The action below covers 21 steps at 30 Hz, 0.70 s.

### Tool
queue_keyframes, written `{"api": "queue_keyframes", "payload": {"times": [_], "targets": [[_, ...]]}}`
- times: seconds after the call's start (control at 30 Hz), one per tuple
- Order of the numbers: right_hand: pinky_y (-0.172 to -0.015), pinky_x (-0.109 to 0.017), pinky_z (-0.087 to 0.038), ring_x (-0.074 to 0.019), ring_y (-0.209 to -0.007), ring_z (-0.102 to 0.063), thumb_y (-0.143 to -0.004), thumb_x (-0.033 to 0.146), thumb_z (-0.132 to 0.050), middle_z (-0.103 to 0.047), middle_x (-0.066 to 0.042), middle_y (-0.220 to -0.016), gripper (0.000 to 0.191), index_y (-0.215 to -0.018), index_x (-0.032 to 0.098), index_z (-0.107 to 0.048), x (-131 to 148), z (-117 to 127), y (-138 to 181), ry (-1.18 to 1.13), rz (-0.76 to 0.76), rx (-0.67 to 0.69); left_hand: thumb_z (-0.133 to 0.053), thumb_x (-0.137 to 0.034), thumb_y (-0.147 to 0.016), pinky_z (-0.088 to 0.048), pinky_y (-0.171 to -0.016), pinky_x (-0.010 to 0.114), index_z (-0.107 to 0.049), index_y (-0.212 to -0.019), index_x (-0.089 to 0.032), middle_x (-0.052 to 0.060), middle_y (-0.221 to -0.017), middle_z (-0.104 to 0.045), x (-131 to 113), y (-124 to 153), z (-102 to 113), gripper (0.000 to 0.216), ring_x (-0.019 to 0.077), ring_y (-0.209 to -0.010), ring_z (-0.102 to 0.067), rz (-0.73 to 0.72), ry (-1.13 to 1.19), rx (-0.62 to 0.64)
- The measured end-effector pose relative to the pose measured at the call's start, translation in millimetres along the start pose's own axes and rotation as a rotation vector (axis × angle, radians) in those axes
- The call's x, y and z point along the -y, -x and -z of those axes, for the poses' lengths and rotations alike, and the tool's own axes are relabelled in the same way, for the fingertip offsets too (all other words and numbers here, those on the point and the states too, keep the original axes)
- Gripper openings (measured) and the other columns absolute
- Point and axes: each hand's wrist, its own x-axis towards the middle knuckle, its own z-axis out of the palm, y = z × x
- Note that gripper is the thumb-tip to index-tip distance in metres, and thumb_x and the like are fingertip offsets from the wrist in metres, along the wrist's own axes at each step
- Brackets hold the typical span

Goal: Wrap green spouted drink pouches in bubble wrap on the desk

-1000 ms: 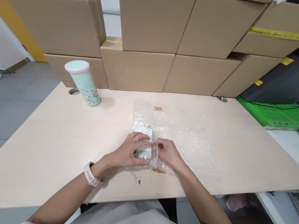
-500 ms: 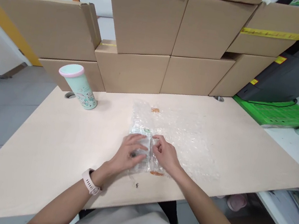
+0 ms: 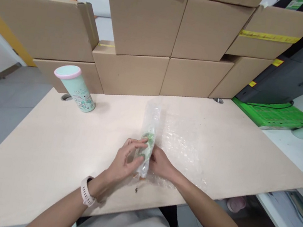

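A small green-and-white packet [image 3: 146, 147] stands on its edge on the beige table [image 3: 45, 149], with clear bubble wrap [image 3: 190, 143] folded up around it. My left hand [image 3: 125, 161] pinches the packet's left side, fingers curled round it. From the right, my right hand [image 3: 161, 164] grips the same packet and the wrap. The rest of the bubble wrap lies flat on the table to the right of my hands. A white watch sits on my left wrist.
A mint cup with a pink rim [image 3: 75, 88] stands at the back left. Stacked cardboard boxes [image 3: 144, 22] line the table's far edge. A green mat [image 3: 271, 115] and a dark machine [image 3: 292, 79] sit at the right. A tiny dark bit [image 3: 136, 190] lies near the front edge.
The packet lay flat under my hands; now it is tipped up on its edge, and the left part of the bubble wrap has been lifted and folded over with it.
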Motion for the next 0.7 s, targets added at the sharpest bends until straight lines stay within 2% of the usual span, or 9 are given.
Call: {"api": "queue_keyframes", "payload": {"times": [0.07, 0.13, 0.27, 0.3, 0.43, 0.5, 0.57, 0.63, 0.7], "targets": [[-0.076, -0.034, -0.054, -0.0223, -0.086, -0.067, -0.081, 0.025, -0.07, -0.074, -0.007, -0.102, 0.029, -0.109, 0.017, -0.073, -6.8, 1.5, -4.4, -0.191, -0.073, 0.011, -0.063, -0.038, -0.095, -0.037, -0.116, 0.053, -0.062, -0.132, -0.028, 0.011, -0.149, -0.055, 5.7, 1.3, -2.4, 0.039, 0.0305, -0.142, -0.042, -0.124, -0.166, 0.124], [-0.072, -0.034, -0.055, -0.0216, -0.076, -0.068, -0.079, 0.032, -0.074, -0.075, -0.005, -0.085, 0.028, -0.102, 0.015, -0.075, -14.8, 4.8, -7.3, -0.319, -0.186, -0.009, -0.061, -0.04, -0.096, -0.033, -0.119, 0.056, -0.052, -0.146, -0.032, 0.009, -0.157, -0.047, 13.9, 0.9, -4.4, 0.051, 0.0313, -0.15, -0.032, -0.204, -0.289, 0.209], [-0.063, -0.032, -0.053, -0.0206, -0.065, -0.065, -0.079, 0.04, -0.072, -0.071, -0.003, -0.069, 0.027, -0.085, 0.014, -0.077, -24.4, 19.0, -2.4, -0.311, -0.32, -0.068, -0.053, -0.043, -0.1, -0.029, -0.121, 0.056, -0.032, -0.158, -0.035, 0.006, -0.165, -0.035, 27.2, 0.6, -9.8, 0.062, 0.0318, -0.155, -0.023, -0.263, -0.512, 0.304], [-0.064, -0.032, -0.053, -0.0204, -0.066, -0.065, -0.079, 0.039, -0.072, -0.071, -0.003, -0.071, 0.025, -0.083, 0.015, -0.077, -24.4, 23.6, 1.0, -0.247, -0.308, -0.121, -0.052, -0.044, -0.101, -0.029, -0.121, 0.056, -0.03, -0.159, -0.035, 0.006, -0.165, -0.034, 28.9, 1.1, -11.5, 0.063, 0.0318, -0.156, -0.022, -0.264, -0.552, 0.324], [-0.07, -0.031, -0.053, -0.0201, -0.08, -0.067, -0.09, 0.036, -0.061, -0.072, -0.005, -0.091, 0.022, -0.092, 0.021, -0.077, -15.3, 36.4, 14.5, 0.068, -0.192, -0.547, -0.051, -0.044, -0.101, -0.022, -0.123, 0.058, -0.029, -0.159, -0.037, 0.006, -0.164, -0.035, 31.2, 4.7, -18.3, 0.062, 0.0311, -0.156, -0.021, -0.234, -0.639, 0.395], [-0.073, -0.031, -0.053, -0.0204, -0.087, -0.067, -0.094, 0.036, -0.057, -0.071, -0.007, -0.097, 0.024, -0.1, 0.023, -0.076, -8.8, 36.0, 17.3, 0.108, -0.107, -0.573, -0.052, -0.042, -0.1, -0.019, -0.124, 0.06, -0.034, -0.157, -0.037, 0.005, -0.164, -0.037, 30.4, 6.4, -20.8, 0.06, 0.0307, -0.156, -0.021, -0.21, -0.616, 0.41], [-0.074, -0.032, -0.054, -0.0202, -0.086, -0.065, -0.096, 0.037, -0.055, -0.068, -0.007, -0.096, 0.025, -0.103, 0.024, -0.076, -4.4, 32.6, 17.2, 0.13, -0.051, -0.466, -0.055, -0.041, -0.099, -0.022, -0.124, 0.059, -0.043, -0.153, -0.036, 0.006, -0.164, -0.036, 28.8, 7.3, -21.9, 0.055, 0.031, -0.156, -0.023, -0.16, -0.532, 0.341], [-0.076, -0.034, -0.056, -0.02, -0.085, -0.064, -0.097, 0.036, -0.055, -0.066, -0.007, -0.097, 0.025, -0.106, 0.024, -0.075, -2.8, 29.4, 16.1, 0.167, -0.048, -0.358, -0.055, -0.038, -0.099, -0.029, -0.121, 0.057, -0.047, -0.149, -0.031, 0.01, -0.164, -0.036, 26.8, 6.9, -20.7, 0.051, 0.0315, -0.153, -0.028, -0.037, -0.391, 0.154], [-0.08, -0.036, -0.057, -0.0205, -0.089, -0.064, -0.098, 0.035, -0.054, -0.064, -0.008, -0.103, 0.026, -0.111, 0.024, -0.073, -3.4, 28.4, 15.7, 0.16, -0.067, -0.294, -0.053, -0.037, -0.099, -0.042, -0.113, 0.053, -0.045, -0.149, -0.027, 0.015, -0.156, -0.044, 24.9, 4.5, -17.3, 0.051, 0.0304, -0.143, -0.044, 0.148, -0.198, -0.046]]}}
